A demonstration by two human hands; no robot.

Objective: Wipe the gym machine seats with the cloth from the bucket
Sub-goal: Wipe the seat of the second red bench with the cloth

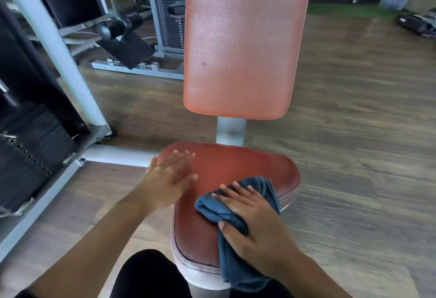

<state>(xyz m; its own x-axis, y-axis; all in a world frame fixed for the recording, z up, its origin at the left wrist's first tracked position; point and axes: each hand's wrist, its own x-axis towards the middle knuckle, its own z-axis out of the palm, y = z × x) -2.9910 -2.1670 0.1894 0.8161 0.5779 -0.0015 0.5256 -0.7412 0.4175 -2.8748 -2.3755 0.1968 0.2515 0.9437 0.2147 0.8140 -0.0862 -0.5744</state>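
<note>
Fingers (238, 188) of the right hand (254, 224) lie straight and spread, pressing the blue cloth (210, 205) flat on the red seat (236, 163) near its right edge. The cloth's tail hangs over the front edge. The left hand (165, 177), slightly blurred, rests flat with straight fingers on the seat's left rear corner. Bare seat shows between the hands and toward the rear edge. The backrest (243, 45) stands behind. Wooden floor (354, 132) lies open to the right; a grey machine frame (54, 45) stands near on the left.
</note>
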